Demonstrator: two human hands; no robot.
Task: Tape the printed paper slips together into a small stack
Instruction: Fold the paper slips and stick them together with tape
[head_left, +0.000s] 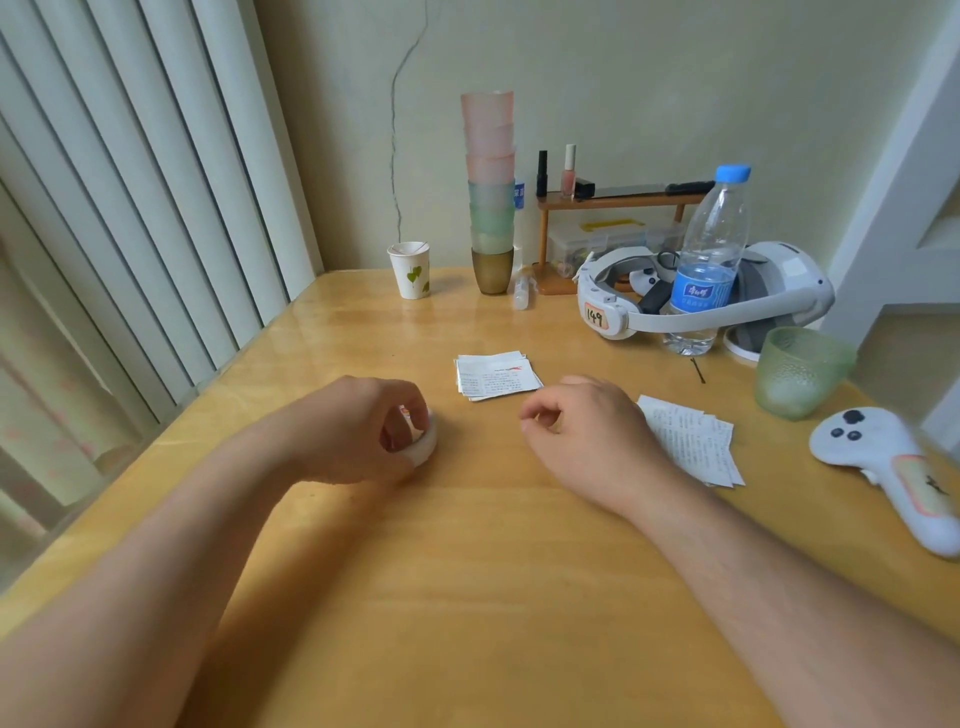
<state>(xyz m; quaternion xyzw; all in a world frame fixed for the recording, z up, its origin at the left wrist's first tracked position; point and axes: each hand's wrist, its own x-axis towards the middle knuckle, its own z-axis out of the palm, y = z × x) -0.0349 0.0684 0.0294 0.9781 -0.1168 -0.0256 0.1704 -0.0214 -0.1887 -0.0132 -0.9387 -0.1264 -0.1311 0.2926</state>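
Nearest me, both forearms reach in over the counter (467, 571). My left hand (363, 431) curls around a white tape roll (423, 447), gripping it against the wood at about ten o'clock from the frame's middle. My right hand (582, 431) sits at about two o'clock with fingers loosely curled and thumb near forefinger. It may be pinching a tape end, but I see no strip there, so I cannot tell whether it holds anything.

Just right of that hand, at three o'clock, a fan of loose slips (696, 441) lies flat, partly hidden under my wrist. Beyond both hands, at twelve o'clock, a squared stack (496, 376) of slips rests apart from either hand.

Risks as I judge them: any strip drawn between the hands could fold onto itself or stick to my fingers before it reaches paper. My right wrist lies touching the fanned slips, so a careless lift could drag or scatter them. With nothing pinning the stack, pressing tape down could skew its edges.

Farther out, a green glass (800, 371) and a controller (893, 467) stand at the right edge, a bottle (709, 260) inside a headset (717, 296) behind them, and a cup tower (491, 192) near the wall; a wide elbow swing could topple those.
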